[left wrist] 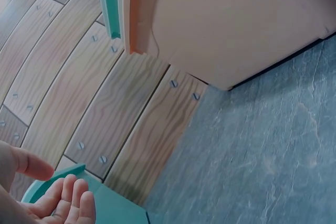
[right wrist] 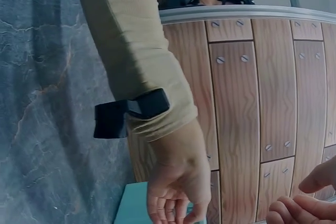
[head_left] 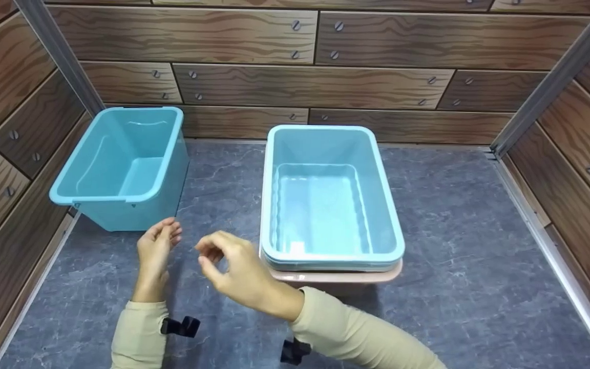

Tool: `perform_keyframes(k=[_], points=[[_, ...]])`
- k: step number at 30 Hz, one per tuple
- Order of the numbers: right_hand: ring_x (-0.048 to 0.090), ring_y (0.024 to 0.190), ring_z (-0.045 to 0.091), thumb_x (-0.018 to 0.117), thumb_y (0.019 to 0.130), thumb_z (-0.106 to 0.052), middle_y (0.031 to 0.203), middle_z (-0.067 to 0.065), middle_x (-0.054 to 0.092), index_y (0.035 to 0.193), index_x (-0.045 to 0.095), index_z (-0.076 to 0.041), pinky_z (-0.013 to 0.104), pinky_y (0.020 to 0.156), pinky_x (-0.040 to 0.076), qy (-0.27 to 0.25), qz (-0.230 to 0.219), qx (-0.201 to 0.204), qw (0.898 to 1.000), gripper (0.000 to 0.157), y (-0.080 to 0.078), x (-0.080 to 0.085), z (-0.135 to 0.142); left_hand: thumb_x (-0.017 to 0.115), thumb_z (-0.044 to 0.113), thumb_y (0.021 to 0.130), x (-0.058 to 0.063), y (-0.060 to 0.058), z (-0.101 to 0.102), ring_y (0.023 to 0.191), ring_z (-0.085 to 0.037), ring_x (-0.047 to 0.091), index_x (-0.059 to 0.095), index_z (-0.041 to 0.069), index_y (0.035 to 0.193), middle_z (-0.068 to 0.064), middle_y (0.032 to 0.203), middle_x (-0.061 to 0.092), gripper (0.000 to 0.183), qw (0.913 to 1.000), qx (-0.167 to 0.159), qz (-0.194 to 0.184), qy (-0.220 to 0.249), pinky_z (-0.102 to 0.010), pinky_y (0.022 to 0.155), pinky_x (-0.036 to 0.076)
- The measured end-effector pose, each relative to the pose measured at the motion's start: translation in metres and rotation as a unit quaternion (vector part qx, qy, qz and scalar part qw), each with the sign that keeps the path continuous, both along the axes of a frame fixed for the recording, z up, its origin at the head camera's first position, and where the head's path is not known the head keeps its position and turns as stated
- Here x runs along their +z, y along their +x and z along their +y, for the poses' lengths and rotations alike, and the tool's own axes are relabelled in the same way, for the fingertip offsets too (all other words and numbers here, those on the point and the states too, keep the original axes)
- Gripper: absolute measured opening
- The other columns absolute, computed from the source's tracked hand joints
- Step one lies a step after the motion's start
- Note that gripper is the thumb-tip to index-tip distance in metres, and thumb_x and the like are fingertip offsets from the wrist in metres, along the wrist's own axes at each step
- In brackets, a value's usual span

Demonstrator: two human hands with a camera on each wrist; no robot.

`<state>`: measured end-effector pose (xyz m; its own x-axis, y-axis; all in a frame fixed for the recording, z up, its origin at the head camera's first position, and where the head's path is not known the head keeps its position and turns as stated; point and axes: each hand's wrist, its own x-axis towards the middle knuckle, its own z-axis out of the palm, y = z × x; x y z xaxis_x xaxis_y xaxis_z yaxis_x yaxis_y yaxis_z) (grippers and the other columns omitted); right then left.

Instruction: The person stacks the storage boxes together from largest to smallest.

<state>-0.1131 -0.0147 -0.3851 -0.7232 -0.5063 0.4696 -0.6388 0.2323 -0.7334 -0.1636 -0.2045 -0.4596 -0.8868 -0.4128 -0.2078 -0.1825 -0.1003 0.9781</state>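
My left hand (head_left: 156, 251) is in the air just in front of a turquoise bin (head_left: 116, 199), its fingers loosely bent and holding nothing. To its right my right hand (head_left: 238, 271) hovers, fingers and thumb bent toward each other with a gap between them. Beside that hand stands a light blue bin (head_left: 332, 264), nested in a pink bin (head_left: 346, 278). The pink bin's wall (left wrist: 220, 24) shows large in the left wrist view, with my left hand (left wrist: 58, 203) at the lower left. The right wrist view catches my right hand (right wrist: 310, 208) at its edge.
Wood-patterned panels (head_left: 254, 36) enclose the grey marbled floor (head_left: 454, 215) at the back and both sides. A metal rail (head_left: 556, 246) runs along the right edge. Black camera mounts (head_left: 180, 326) sit on both sleeves.
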Motion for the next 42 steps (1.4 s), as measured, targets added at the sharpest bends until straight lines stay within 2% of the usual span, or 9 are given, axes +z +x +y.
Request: perform_keyframes(k=[9,12,16,22,24,27,30,38,42], points=[[0.066,0.077,0.02,0.059,0.087,0.001,0.09,0.015,0.069,0.097,0.063,0.004,0.005,0.072,0.05,0.035,-0.017,0.004,0.999,0.011,0.002,-0.034,-0.013,0.043,0.016,0.1,-0.003,-0.001,-0.008,0.081,0.011,0.058,0.039,-0.009,0.139,0.019,0.088,0.057,0.046,0.9982,0.052,0.011,0.029,-0.007,0.079,0.051],[0.065,0.076,0.018,0.059,0.087,0.002,0.09,0.014,0.069,0.097,0.063,0.003,0.006,0.071,0.051,0.046,-0.03,-0.009,0.998,0.011,-0.001,-0.045,-0.015,0.044,0.017,0.1,-0.004,-0.004,-0.01,0.082,0.011,0.056,0.038,-0.007,0.141,0.008,0.102,0.057,0.048,0.997,0.071,0.007,0.031,-0.006,0.08,0.05],[0.064,0.076,0.017,0.059,0.086,0.003,0.089,0.014,0.068,0.096,0.064,0.001,0.008,0.07,0.051,0.055,-0.043,-0.026,0.997,0.011,-0.007,-0.056,-0.017,0.042,0.018,0.101,-0.003,-0.009,-0.016,0.096,0.003,0.054,0.035,-0.005,0.144,-0.009,0.127,0.05,0.05,0.9946,0.097,0.0,0.037,-0.006,0.084,0.048],[0.063,0.075,0.015,0.059,0.086,0.003,0.087,0.014,0.068,0.095,0.064,0.002,0.006,0.069,0.05,0.062,-0.048,-0.039,0.996,0.01,-0.014,-0.064,-0.018,0.04,0.022,0.101,-0.002,-0.017,-0.028,0.119,-0.011,0.046,0.031,0.0,0.147,0.003,0.122,0.046,0.052,0.9882,0.146,-0.007,0.046,-0.019,0.102,0.043],[0.063,0.074,0.016,0.059,0.085,0.003,0.086,0.014,0.068,0.095,0.064,0.003,0.007,0.068,0.05,0.061,-0.048,-0.042,0.996,0.01,-0.015,-0.066,-0.017,0.038,0.025,0.101,-0.001,-0.02,-0.032,0.128,-0.015,0.042,0.028,0.002,0.148,-0.001,0.132,0.045,0.053,0.986,0.158,-0.016,0.05,-0.024,0.111,0.039],[0.063,0.074,0.017,0.06,0.084,0.004,0.085,0.014,0.068,0.094,0.064,0.003,0.008,0.068,0.051,0.061,-0.05,-0.046,0.996,0.01,-0.017,-0.069,-0.017,0.036,0.031,0.102,0.001,-0.025,-0.04,0.144,-0.017,0.029,0.021,0.007,0.152,-0.008,0.155,0.028,0.058,0.9828,0.17,-0.031,0.067,-0.026,0.12,0.029],[0.064,0.075,0.017,0.06,0.084,0.005,0.085,0.015,0.068,0.094,0.064,0.002,0.009,0.069,0.051,0.063,-0.057,-0.048,0.995,0.011,-0.019,-0.072,-0.016,0.036,0.036,0.102,0.001,-0.029,-0.047,0.15,-0.015,0.02,0.014,0.01,0.154,-0.007,0.162,0.016,0.062,0.9798,0.179,-0.034,0.082,-0.022,0.123,0.024],[0.064,0.073,0.016,0.06,0.084,0.004,0.084,0.014,0.068,0.094,0.064,0.002,0.008,0.067,0.051,0.066,-0.059,-0.049,0.995,0.011,-0.018,-0.075,-0.015,0.044,0.035,0.1,-0.001,-0.034,-0.064,0.151,-0.012,0.019,0.013,0.01,0.154,-0.006,0.163,0.014,0.067,0.9676,0.228,0.022,0.106,-0.014,0.12,0.024],[0.063,0.073,0.016,0.059,0.084,0.004,0.083,0.014,0.068,0.093,0.064,0.002,0.008,0.066,0.05,0.065,-0.064,-0.053,0.994,0.011,-0.018,-0.076,-0.015,0.046,0.034,0.099,-0.003,-0.036,-0.069,0.152,-0.01,0.015,0.013,0.011,0.154,-0.004,0.164,0.01,0.068,0.9638,0.239,0.045,0.109,-0.013,0.12,0.022]])
